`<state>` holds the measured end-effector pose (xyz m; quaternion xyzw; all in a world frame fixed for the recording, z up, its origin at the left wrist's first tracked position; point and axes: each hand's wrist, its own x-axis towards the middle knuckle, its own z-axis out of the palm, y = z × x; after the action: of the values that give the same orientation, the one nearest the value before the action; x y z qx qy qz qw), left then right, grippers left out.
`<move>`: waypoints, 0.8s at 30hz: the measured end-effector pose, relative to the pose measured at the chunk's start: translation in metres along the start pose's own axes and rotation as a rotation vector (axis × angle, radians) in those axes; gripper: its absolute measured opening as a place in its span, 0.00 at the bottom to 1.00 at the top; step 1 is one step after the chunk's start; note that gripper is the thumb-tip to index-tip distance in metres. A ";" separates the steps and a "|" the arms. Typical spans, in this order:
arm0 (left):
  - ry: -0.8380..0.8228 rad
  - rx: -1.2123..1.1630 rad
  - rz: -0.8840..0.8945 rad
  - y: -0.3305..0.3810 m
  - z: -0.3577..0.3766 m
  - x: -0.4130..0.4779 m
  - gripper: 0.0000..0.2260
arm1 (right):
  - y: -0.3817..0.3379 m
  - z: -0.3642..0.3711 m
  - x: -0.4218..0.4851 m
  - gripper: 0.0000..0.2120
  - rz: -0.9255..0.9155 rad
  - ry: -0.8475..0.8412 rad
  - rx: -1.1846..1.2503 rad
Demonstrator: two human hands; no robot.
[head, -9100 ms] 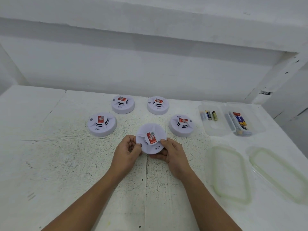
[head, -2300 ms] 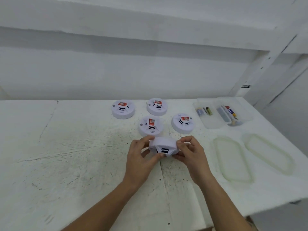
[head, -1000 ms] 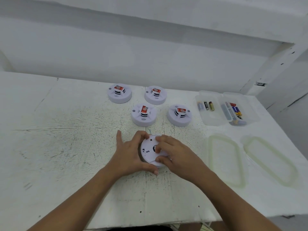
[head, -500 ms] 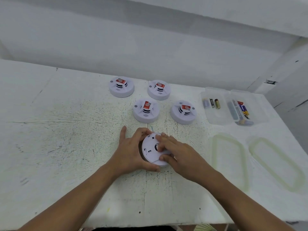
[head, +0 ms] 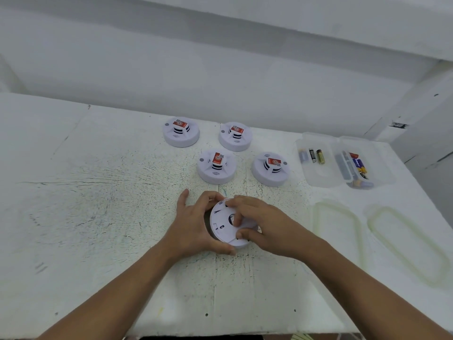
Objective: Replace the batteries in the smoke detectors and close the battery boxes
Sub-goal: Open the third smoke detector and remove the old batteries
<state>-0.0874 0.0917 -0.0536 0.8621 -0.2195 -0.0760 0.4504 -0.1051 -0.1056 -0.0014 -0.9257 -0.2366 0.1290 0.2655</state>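
The smoke detector (head: 224,228) lies face down near the front edge of the desk (head: 98,217). The left hand (head: 196,225) grips its rim. The right hand (head: 266,224) pinches its back with fingers and thumb, likely opening the battery box. Next comes pulling out the old battery.

Head-worn, angled down, close over table (head: 73,217)

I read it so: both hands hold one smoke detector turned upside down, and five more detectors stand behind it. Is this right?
Not five: the head view shows four more detectors behind it. The left hand and right hand do hold the upturned detector.
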 end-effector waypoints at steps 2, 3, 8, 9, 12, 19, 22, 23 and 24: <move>0.013 -0.012 -0.011 0.000 0.001 -0.001 0.41 | -0.005 -0.006 0.005 0.04 0.023 -0.028 -0.016; 0.018 -0.015 -0.011 0.001 0.001 -0.002 0.41 | -0.008 -0.008 0.008 0.04 0.036 -0.053 -0.017; 0.033 -0.030 0.009 0.004 -0.001 -0.006 0.40 | -0.018 -0.018 0.017 0.06 0.070 -0.124 -0.012; 0.034 -0.027 0.011 0.004 -0.001 -0.006 0.40 | -0.019 -0.019 0.018 0.07 0.070 -0.119 -0.012; 0.032 -0.020 0.005 0.004 0.000 -0.006 0.40 | -0.020 -0.016 0.014 0.07 0.067 -0.067 0.011; 0.036 -0.008 -0.001 0.004 0.000 -0.005 0.41 | -0.013 0.003 0.003 0.10 0.315 0.371 0.457; 0.038 -0.005 0.002 0.004 0.000 -0.005 0.42 | 0.002 0.001 0.004 0.11 0.578 0.644 0.817; 0.038 -0.004 -0.001 0.003 0.000 -0.005 0.42 | 0.007 0.000 0.004 0.10 0.627 0.710 0.803; 0.035 -0.002 -0.004 0.003 0.000 -0.005 0.42 | 0.011 -0.001 0.003 0.10 0.659 0.758 0.722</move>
<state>-0.0930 0.0925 -0.0512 0.8633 -0.2096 -0.0621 0.4548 -0.0978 -0.1126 -0.0071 -0.7833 0.2309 -0.0615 0.5739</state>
